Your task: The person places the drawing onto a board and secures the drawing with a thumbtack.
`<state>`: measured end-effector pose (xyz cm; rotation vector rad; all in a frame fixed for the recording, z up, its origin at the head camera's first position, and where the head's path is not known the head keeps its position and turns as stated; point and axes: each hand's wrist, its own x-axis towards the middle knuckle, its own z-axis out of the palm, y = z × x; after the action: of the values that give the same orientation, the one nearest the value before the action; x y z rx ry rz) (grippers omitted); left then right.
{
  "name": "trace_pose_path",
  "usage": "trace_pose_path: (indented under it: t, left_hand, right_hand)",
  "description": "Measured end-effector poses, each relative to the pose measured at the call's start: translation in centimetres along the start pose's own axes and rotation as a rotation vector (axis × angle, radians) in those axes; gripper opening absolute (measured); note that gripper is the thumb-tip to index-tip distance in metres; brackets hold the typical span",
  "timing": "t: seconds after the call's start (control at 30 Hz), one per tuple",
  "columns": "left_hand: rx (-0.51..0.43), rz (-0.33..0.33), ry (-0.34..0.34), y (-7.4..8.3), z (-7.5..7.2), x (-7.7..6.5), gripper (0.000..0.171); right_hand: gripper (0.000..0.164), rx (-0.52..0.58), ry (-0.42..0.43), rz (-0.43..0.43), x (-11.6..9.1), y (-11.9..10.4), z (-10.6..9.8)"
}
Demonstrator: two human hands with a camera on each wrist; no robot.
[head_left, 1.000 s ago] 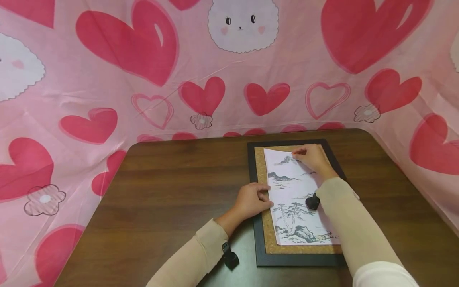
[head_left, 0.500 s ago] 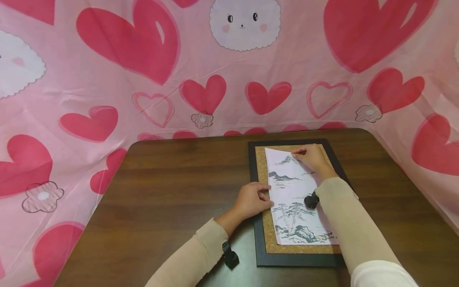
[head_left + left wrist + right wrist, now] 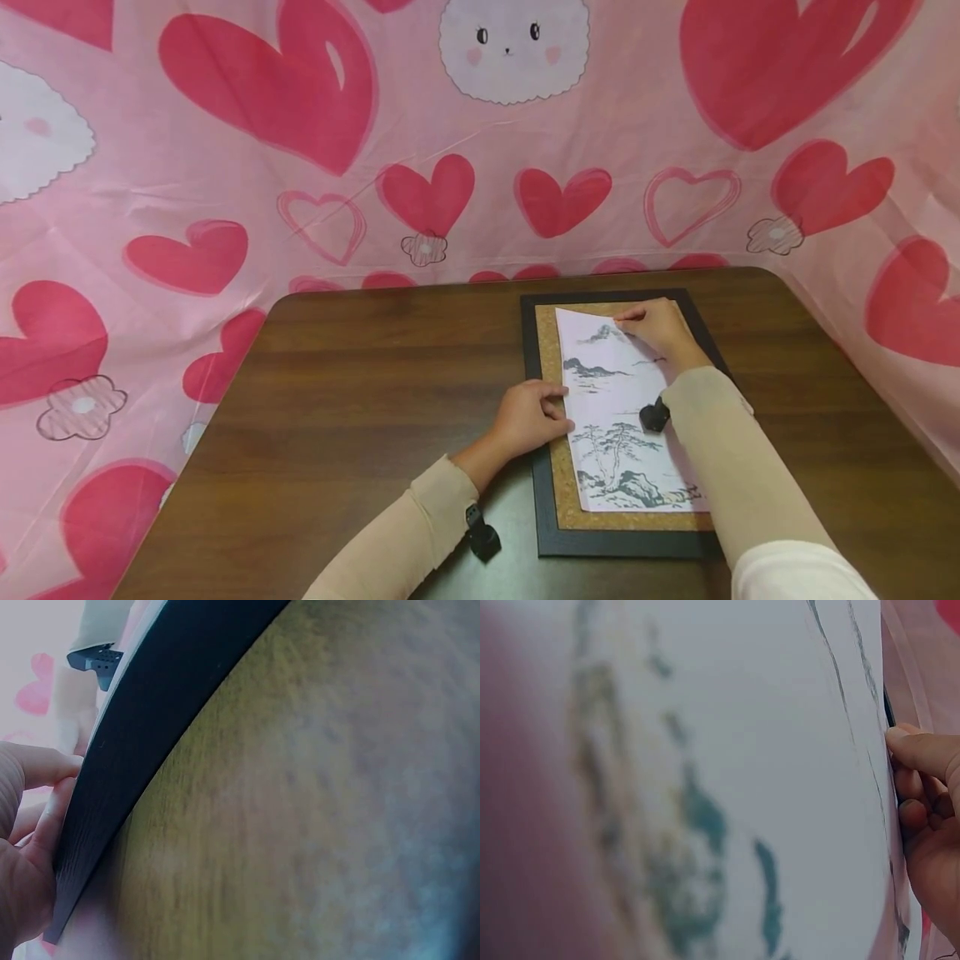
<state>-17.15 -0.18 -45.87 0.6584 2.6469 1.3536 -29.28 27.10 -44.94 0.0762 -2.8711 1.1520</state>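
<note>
A white paper sheet point(image 3: 600, 392) printed with an ink landscape of mountains and pine trees lies over a cork board point(image 3: 558, 500) with a black frame point(image 3: 600, 546). At the sheet's top edge, my right hand point(image 3: 663, 329) pinches the paper between thumb and fingertips. That edge bows slightly in the head view. In the right wrist view, the thumb point(image 3: 926, 754) presses at the paper's margin. My left hand point(image 3: 525, 418) rests over the frame's left side, thumb and forefinger spread, their tips touching the sheet's left edge. My right forearm covers the sheet's lower right part.
The board lies on a dark brown wooden table point(image 3: 360, 400), right of the middle. A pink cloth point(image 3: 337, 117) with red hearts hangs behind and at both sides. Black wrist cameras sit on the left sleeve point(image 3: 420, 517) and the right sleeve point(image 3: 735, 450).
The view shifts very slightly. Both hands stay at the same places on the sheet, and the right fingertips barely move along its top edge.
</note>
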Motion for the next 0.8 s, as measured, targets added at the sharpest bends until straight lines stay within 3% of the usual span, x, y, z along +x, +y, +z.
trace_pose_path:
  t: [0.33,0.57,0.8]
  left_hand:
    - [0.0,0.0,0.007,-0.12,0.12,-0.01,0.042]
    - [0.01,0.046,0.024,-0.27,0.16,-0.02,0.04]
    - [-0.011,-0.012,0.002,-0.04,0.05,-0.13,0.042]
  right_hand:
    - [0.02,-0.012,-0.051,0.018,0.07,-0.79,-0.34]
    - [0.022,-0.012,0.009,0.004,0.07,-0.12,-0.29]
    - [0.018,-0.012,0.027,0.009,0.06,-0.38,-0.01]
